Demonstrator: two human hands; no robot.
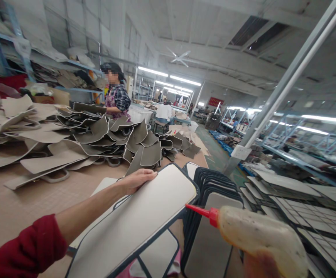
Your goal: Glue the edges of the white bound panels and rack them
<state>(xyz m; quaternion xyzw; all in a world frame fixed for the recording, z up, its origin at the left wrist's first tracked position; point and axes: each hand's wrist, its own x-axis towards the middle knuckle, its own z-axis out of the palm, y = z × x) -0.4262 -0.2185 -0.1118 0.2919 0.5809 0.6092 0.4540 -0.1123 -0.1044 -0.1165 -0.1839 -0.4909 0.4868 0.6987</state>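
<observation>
At the far left, shelving (8, 42) holds stacked material above a long worktable (17, 200) heaped with pale and grey cut fabric pieces (78, 135), some with looped handles. Near the left edge a red sleeve (23, 247) leads to the person's left hand (135, 179), which lies flat and open, fingers stretched, pressing on the far upper edge of a white panel with dark trim (139, 220); the panel tilts up from the table in the near middle, with similar panels under it. Behind the heap, a co-worker in a plaid shirt (117, 98) stands at the table, and further off another person in white (163, 112) sits. Right of the panel stands a row of dark-edged panels (214, 185) set on edge. At the near right, the right hand (260, 264), mostly cut off by the frame, grips a squeezable glue bottle (260, 233) whose red nozzle (199, 211) points left, its tip just at the panel's right edge. A slanting metal post (286, 77) rises at the right.
</observation>
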